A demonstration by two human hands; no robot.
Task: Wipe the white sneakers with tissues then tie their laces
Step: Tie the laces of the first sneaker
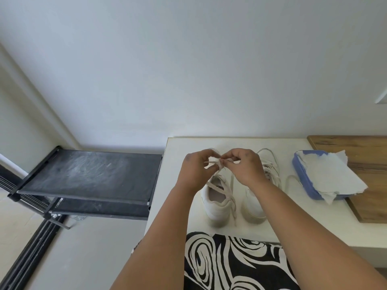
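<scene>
Two white sneakers stand side by side on a white table [180,147], heels toward me. Above the left sneaker [216,203], my left hand [195,171] and my right hand [244,166] each pinch a strand of its lace [213,163], held up between my fingertips. One loose lace end hangs down past the heel. The right sneaker [254,203] is partly hidden behind my right forearm; its laces lie loose. A blue tissue pack [304,183] with white tissues [330,174] pulled out lies right of the shoes.
A wooden board [366,155] lies under the tissue pack at the table's right. A black shoe rack [88,176] stands left of the table. Black-and-white patterned fabric [230,264] covers my lap at the table's near edge. The wall is right behind.
</scene>
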